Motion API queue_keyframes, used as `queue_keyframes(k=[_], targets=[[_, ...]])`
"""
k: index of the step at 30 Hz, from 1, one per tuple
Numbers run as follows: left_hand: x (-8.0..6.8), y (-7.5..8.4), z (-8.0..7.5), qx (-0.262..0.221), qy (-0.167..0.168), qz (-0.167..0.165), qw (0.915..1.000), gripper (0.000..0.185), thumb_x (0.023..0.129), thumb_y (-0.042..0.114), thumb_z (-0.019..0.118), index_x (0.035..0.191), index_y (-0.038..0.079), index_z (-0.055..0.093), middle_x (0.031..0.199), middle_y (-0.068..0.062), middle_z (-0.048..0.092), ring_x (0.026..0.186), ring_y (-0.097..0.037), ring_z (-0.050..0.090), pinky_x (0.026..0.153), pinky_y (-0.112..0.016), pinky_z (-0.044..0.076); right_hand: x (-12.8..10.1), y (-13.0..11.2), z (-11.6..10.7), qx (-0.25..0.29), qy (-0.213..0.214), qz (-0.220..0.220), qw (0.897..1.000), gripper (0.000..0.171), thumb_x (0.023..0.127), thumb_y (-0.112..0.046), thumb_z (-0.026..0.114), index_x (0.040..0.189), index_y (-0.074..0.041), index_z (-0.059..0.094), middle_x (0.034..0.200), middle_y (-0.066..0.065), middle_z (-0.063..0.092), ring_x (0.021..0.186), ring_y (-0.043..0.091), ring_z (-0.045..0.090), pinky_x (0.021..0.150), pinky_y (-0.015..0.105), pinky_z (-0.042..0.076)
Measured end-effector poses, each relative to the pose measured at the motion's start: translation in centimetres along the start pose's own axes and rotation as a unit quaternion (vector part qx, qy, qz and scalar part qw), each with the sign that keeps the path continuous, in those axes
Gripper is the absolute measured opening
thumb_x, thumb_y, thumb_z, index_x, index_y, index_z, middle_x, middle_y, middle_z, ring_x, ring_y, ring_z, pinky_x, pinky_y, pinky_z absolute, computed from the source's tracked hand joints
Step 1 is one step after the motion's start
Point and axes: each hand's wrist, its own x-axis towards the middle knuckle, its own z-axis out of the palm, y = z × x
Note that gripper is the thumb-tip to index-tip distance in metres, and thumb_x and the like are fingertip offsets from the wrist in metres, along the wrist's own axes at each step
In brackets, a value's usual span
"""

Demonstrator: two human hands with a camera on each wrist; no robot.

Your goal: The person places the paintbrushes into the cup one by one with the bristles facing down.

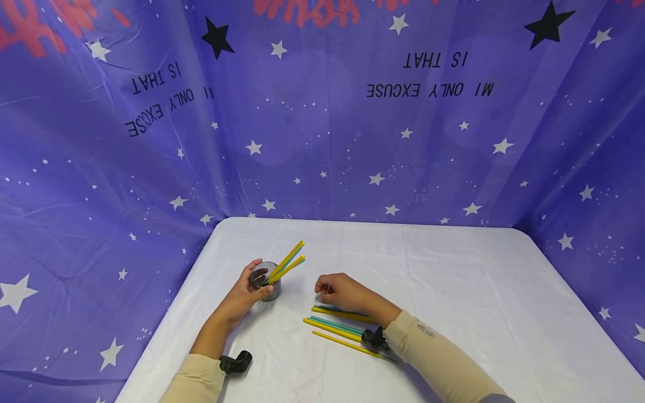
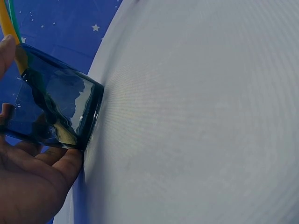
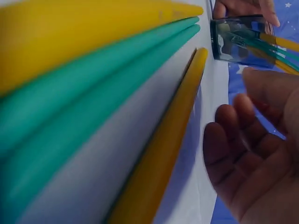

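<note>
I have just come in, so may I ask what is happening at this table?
A person's left hand holds a glass with a few yellow and green sticks leaning in it. The right hand holds nothing, its fingers loosely curled. Near it, more sticks of the same colours lie on the white table, outside the glass.

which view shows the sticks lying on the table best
The head view: it shows the sticks on the table side by side, though the right arm hides some ends. The right wrist view shows some close up but cropped; the left wrist view shows none.
</note>
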Motion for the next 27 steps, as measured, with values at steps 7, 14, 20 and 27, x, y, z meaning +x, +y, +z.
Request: queue_keyframes(k=[7, 14, 20, 27], targets=[[-0.02, 0.12, -0.02, 0.003, -0.003, 0.000, 1.0000, 0.086, 0.093, 0.008, 0.069, 0.157, 0.014, 0.013, 0.156, -0.021, 0.029, 0.137, -0.032, 0.035, 0.093, -0.019, 0.043, 0.15, 0.27, -0.13, -0.056, -0.060, 0.000, 0.997, 0.009, 0.095, -0.007, 0.066, 0.096, -0.016, 0.066, 0.076, -0.008, 0.056, 0.070, 0.007, 0.049, 0.065, 0.025, 0.042], [-0.05, 0.13, -0.03, 0.000, -0.003, -0.001, 1.0000, 0.086, 0.093, 0.007, 0.070, 0.157, 0.014, 0.013, 0.156, -0.021, 0.029, 0.136, -0.031, 0.036, 0.092, -0.019, 0.043, 0.62, 0.14, 0.15, -0.089, -0.080, 0.006, 0.993, 0.010, 0.096, -0.008, 0.065, 0.094, -0.018, 0.066, 0.075, -0.008, 0.055, 0.070, 0.007, 0.049, 0.065, 0.025, 0.042], [-0.04, 0.13, -0.01, 0.003, -0.001, -0.002, 1.0000, 0.086, 0.093, 0.008, 0.070, 0.157, 0.014, 0.013, 0.155, -0.021, 0.031, 0.134, -0.031, 0.038, 0.092, -0.019, 0.043, 0.80, -0.15, 0.24, -0.098, -0.088, 0.028, 0.991, 0.012, 0.096, -0.007, 0.064, 0.094, -0.019, 0.066, 0.075, -0.008, 0.055, 0.070, 0.007, 0.049, 0.066, 0.025, 0.043], [-0.07, 0.15, -0.01, 0.003, -0.002, -0.004, 1.0000, 0.086, 0.093, 0.008, 0.070, 0.157, 0.014, 0.013, 0.155, -0.021, 0.031, 0.133, -0.030, 0.039, 0.092, -0.019, 0.043, 0.92, -0.27, 0.22, -0.104, -0.092, 0.022, 0.990, 0.013, 0.096, -0.006, 0.063, 0.094, -0.019, 0.066, 0.075, -0.008, 0.055, 0.071, 0.007, 0.049, 0.066, 0.025, 0.043]])
